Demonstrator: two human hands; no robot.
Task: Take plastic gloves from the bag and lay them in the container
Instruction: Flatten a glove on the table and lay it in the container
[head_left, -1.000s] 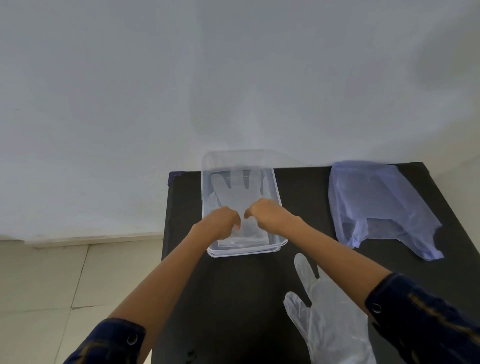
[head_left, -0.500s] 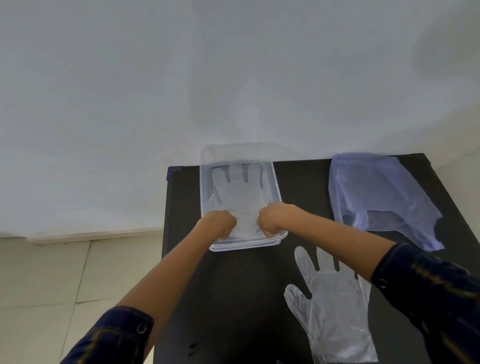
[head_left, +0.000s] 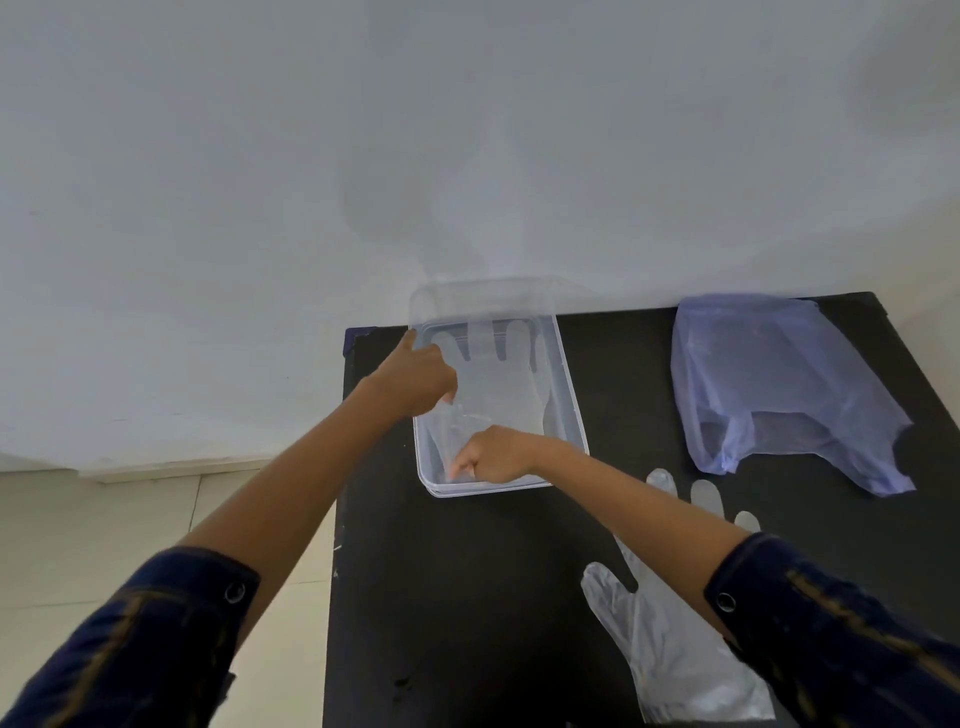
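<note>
A clear plastic container (head_left: 570, 395) stands at the back left of the black table (head_left: 467, 597). A clear plastic glove (head_left: 498, 384) lies flat inside it, fingers toward the wall. My left hand (head_left: 418, 376) is over the container's left side, pinching the glove's left edge. My right hand (head_left: 491, 454) is fisted at the container's near end, gripping the glove's cuff. A second clear glove (head_left: 675, 639) lies on the table at the near right, partly under my right forearm. The pale blue plastic bag (head_left: 774, 384) lies flat at the back right.
A white wall (head_left: 467, 156) rises right behind the table. The table's left edge drops to a tiled floor (head_left: 130, 519). Bare black tabletop lies between the container, the bag and the loose glove.
My left hand has moved away from the right hand, up along the container's left side. My right hand has stayed at the near end. The view has tilted, so the table sits lower.
</note>
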